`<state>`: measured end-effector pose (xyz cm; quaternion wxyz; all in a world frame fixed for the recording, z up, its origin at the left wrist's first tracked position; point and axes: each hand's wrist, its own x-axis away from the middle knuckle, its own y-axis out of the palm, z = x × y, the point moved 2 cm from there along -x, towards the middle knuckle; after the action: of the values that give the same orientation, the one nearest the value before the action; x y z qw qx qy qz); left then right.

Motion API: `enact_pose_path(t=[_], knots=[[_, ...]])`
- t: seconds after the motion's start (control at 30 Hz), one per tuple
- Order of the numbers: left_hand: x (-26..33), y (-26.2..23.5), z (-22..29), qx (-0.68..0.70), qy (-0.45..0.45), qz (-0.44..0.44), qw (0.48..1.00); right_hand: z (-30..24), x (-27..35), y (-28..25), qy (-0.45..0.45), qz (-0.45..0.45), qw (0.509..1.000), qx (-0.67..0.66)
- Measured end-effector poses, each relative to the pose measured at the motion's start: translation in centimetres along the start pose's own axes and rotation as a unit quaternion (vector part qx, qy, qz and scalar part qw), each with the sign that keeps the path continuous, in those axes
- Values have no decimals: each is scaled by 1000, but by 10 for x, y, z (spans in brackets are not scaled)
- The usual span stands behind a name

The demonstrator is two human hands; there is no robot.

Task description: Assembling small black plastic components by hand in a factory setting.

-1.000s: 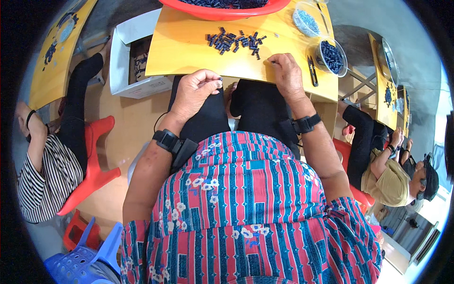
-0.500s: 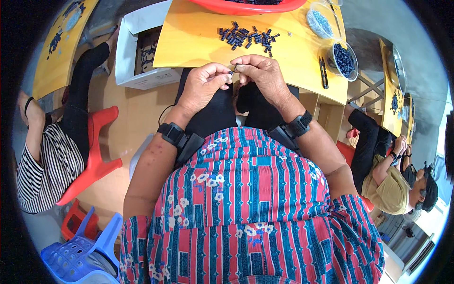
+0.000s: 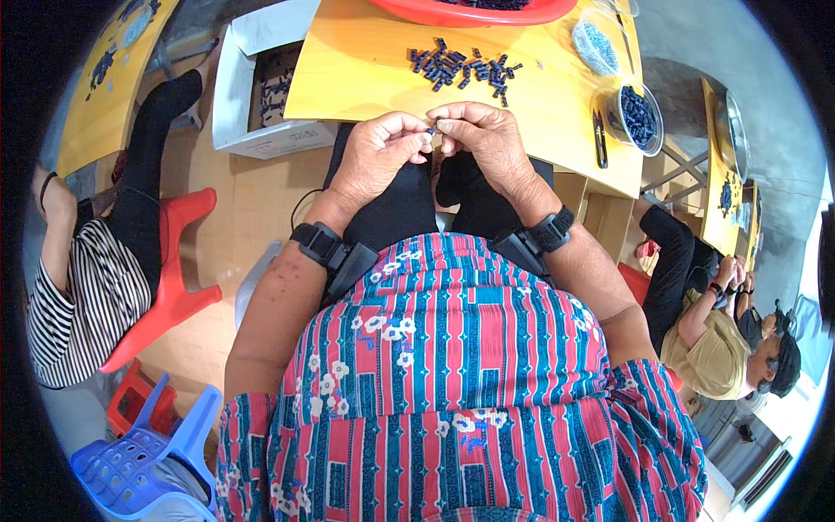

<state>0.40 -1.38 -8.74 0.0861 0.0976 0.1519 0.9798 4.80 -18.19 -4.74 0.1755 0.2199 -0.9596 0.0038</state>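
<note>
Yellow surface (image 3: 374, 83), near edge just beyond the two hands, which meet over the lap. Left hand (image 3: 376, 157) and right hand (image 3: 487, 143) are curled, fingertips pinched together on a small dark part (image 3: 432, 129) held between them at the surface's near edge; both wrists carry black bands. Bare yellow board lies between the hands and a loose heap of dark blue parts (image 3: 461, 68) farther in. Right of the heap, a clear round tub (image 3: 639, 117) holds more dark parts, with a second clear tub (image 3: 596, 42) of paler pieces beyond it. At the far edge, a red basin (image 3: 470, 12) holds dark parts. Left of the surface, a white box (image 3: 261, 96) stands on the floor.
</note>
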Motion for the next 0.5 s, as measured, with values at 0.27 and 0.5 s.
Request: enact_pose_path(t=[0.27,0.5], knots=[[-1,0,-2,8,12,1,1000,-2,0,1,-31,9,999,41],[1,0,0,10,9,1,1000,-1,-2,2,-106,9,988,111]])
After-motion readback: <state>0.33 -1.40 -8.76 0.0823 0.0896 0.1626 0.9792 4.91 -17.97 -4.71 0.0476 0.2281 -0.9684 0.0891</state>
